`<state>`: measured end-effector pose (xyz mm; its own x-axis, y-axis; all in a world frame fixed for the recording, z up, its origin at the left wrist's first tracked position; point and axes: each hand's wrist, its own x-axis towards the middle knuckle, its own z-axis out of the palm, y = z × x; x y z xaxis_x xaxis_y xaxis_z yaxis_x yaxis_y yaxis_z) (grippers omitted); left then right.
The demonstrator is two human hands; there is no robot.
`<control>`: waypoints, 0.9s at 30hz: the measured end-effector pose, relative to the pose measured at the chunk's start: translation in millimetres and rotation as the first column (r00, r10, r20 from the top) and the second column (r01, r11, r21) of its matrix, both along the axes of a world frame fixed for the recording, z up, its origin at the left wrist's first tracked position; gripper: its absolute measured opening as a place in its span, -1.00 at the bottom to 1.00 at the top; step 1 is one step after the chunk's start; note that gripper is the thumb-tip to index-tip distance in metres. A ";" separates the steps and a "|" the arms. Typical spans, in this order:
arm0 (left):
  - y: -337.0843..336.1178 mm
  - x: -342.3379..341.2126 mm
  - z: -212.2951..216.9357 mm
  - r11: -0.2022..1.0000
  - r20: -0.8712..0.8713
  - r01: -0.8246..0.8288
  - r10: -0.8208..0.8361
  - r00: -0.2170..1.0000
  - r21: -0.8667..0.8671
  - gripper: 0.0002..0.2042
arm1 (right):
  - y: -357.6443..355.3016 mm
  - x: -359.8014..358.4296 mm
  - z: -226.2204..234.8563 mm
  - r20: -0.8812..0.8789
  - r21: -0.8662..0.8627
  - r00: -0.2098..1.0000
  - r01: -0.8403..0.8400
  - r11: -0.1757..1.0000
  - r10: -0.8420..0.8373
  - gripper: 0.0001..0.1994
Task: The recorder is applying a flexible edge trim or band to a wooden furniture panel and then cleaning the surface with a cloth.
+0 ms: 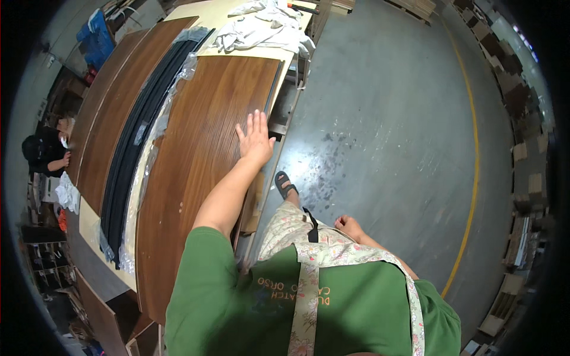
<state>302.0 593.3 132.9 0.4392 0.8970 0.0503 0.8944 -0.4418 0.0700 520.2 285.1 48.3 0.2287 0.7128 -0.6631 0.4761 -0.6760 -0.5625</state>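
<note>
My left hand (256,143) lies flat on a brown wood-grain panel (205,118), fingers stretched and slightly apart near its right edge. Nothing is held in it. Dark edging runs along that side of the panel. My right hand (350,228) hangs beside my floral apron (279,234), its fingers loosely curled in and no object showing in them. Left of the panel lies a long bundle of black strips (145,124), partly wrapped in clear plastic. Beyond the bundle are more brown panels (119,113).
White cloths (264,29) are heaped at the table's far end. Across the table, a co-worker (47,151) rests a hand by the far panels. To the right stretches a grey floor (386,118) with a yellow line (473,142); stacked boards (528,166) stand beyond it.
</note>
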 end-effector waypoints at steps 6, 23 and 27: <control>101.0 64.2 4.9 0.992 0.007 0.012 -0.011 1.000 -0.124 -0.21 | 101.0 46.3 -6.1 0.047 -0.007 0.998 -0.032 0.999 0.033 -0.76; 130.0 75.7 -3.7 0.996 0.294 0.019 0.007 0.956 -0.088 -0.31 | 549.4 26.4 97.7 0.475 0.767 0.876 -0.457 0.450 0.080 -0.75; 109.1 64.2 11.6 0.995 0.289 -0.094 0.085 0.953 0.017 -0.45 | 630.4 9.7 111.4 0.636 0.729 0.759 -0.649 0.217 0.137 -0.63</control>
<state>366.2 702.4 144.4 0.3199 0.9281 0.1906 0.8743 -0.3667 0.3181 529.9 915.5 159.8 -0.2638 0.8267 0.4970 0.8222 0.4622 -0.3324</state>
